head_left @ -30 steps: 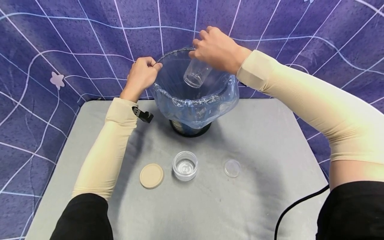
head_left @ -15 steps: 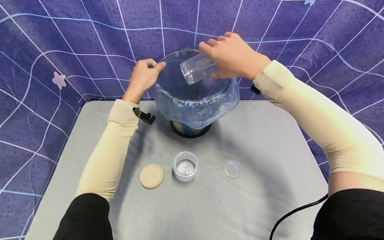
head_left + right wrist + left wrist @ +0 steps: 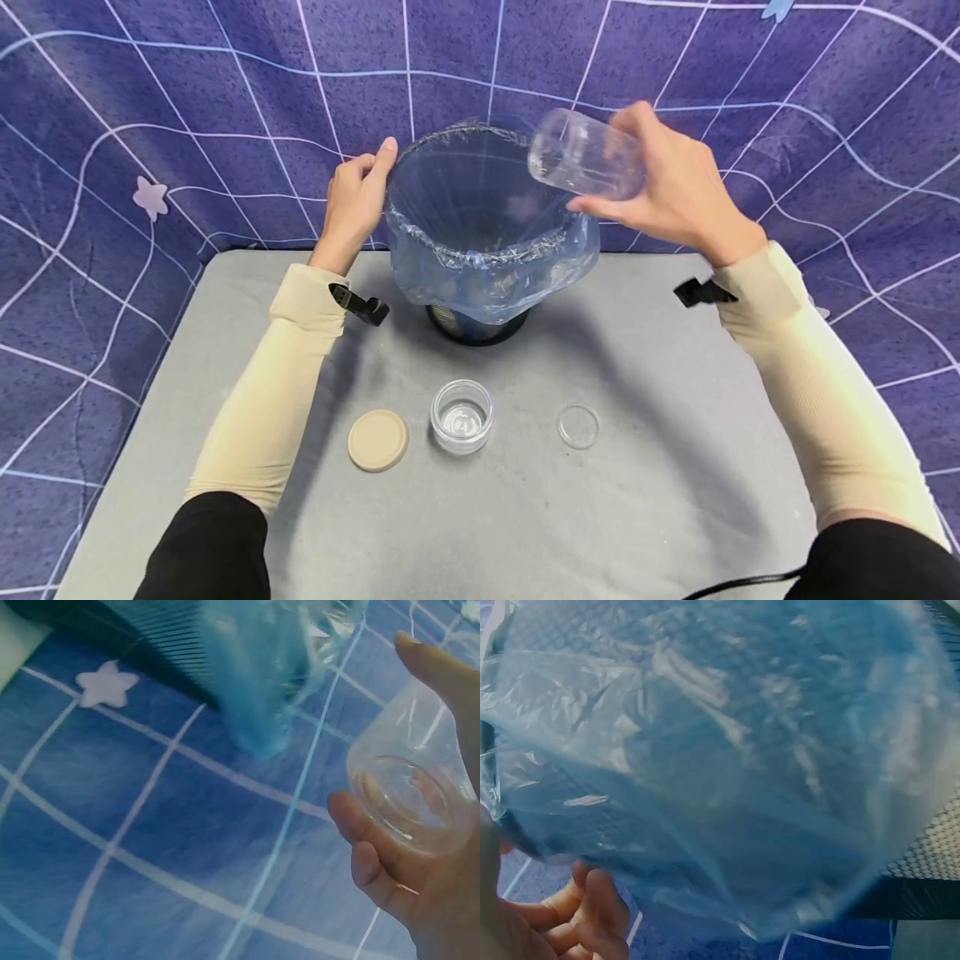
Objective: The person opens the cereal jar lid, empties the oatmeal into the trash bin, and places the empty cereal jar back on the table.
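My right hand [image 3: 675, 187] grips a clear plastic cup [image 3: 588, 154] on its side, mouth toward the left, over the right rim of the bin. The right wrist view shows fingers and thumb around the cup [image 3: 405, 791], its round base facing the camera; no contents show in it. My left hand [image 3: 352, 200] is at the left rim of the mesh bin [image 3: 444, 319], thumb raised beside the rim. In the left wrist view its fingers [image 3: 604, 911] are loosely bent just outside the blue bin liner [image 3: 727, 795], which is folded over the rim.
On the grey table [image 3: 480, 533] stand an open clear jar [image 3: 462, 418], a round beige lid [image 3: 377, 440] to its left and a thin clear disc [image 3: 577, 427] to its right. A purple patterned cloth [image 3: 247, 100] hangs behind the bin. A black cable [image 3: 742, 583] lies front right.
My right hand has moved right and toward me, bringing the cup from over the bin's middle to its right rim and turning it sideways. My left thumb has lifted off the rim.
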Motion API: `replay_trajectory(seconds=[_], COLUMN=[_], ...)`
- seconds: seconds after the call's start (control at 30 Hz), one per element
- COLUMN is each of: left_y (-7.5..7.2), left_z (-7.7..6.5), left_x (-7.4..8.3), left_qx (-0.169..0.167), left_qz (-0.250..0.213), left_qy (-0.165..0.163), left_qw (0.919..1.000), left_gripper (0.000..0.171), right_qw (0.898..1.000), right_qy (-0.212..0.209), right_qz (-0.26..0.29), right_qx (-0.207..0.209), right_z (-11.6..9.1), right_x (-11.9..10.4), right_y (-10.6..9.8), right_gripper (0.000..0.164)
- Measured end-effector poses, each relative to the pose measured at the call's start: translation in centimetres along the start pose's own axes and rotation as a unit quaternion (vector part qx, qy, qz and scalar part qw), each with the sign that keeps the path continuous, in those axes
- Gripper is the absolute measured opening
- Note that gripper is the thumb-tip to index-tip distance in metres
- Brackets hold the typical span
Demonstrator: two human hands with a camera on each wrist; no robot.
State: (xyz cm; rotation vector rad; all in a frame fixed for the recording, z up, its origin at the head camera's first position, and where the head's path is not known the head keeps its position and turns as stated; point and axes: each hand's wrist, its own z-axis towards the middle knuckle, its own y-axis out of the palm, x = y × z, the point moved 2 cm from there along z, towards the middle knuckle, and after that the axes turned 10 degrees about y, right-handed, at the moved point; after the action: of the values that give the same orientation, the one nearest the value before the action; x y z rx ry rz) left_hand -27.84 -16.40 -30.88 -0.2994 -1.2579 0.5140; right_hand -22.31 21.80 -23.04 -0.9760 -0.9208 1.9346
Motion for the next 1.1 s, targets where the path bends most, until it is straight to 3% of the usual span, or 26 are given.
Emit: replay_trajectory(seconds=[0.17,0.23,0.4,0.6,0.83,1.1], left_y=[-0.9,-1.4,-2.4,-3.3,-3.6,-3.7], left_z=[-2.3,-4.0,-9.6,-17.1,-23.3,-27.1], left_x=[-0.8,-1.4,-3.6,-6.9,-10.1,-12.7], left_qx=[0.043,0.054,0.057,0.059,0.061,0.080], left_qz=[-0.103,-0.116,-0.098,-0.036,0.003,0.004], left_qy=[0.040,0.060,0.090,0.076,0.045,-0.014], left_qw=[0.9929,0.9900,0.9895,0.9947,0.9971,0.9967], left_gripper=[0.052,0.047,0.040,0.029,0.017,0.017], right_qw=[0.994,0.990,0.974,0.952,0.935,0.930], right_qy=[0.042,0.052,0.111,0.188,0.243,0.267], right_qz=[0.074,0.105,0.187,0.242,0.256,0.252], right_qx=[0.064,0.077,0.057,0.027,0.024,0.020], right_z=[-5.4,-7.8,-14.9,-22.2,-26.4,-28.0], right_x=[3.6,4.7,6.6,7.5,7.5,7.4], right_y=[1.5,2.8,6.8,11.6,14.1,14.8], right_gripper=[0.076,0.069,0.061,0.066,0.071,0.071])
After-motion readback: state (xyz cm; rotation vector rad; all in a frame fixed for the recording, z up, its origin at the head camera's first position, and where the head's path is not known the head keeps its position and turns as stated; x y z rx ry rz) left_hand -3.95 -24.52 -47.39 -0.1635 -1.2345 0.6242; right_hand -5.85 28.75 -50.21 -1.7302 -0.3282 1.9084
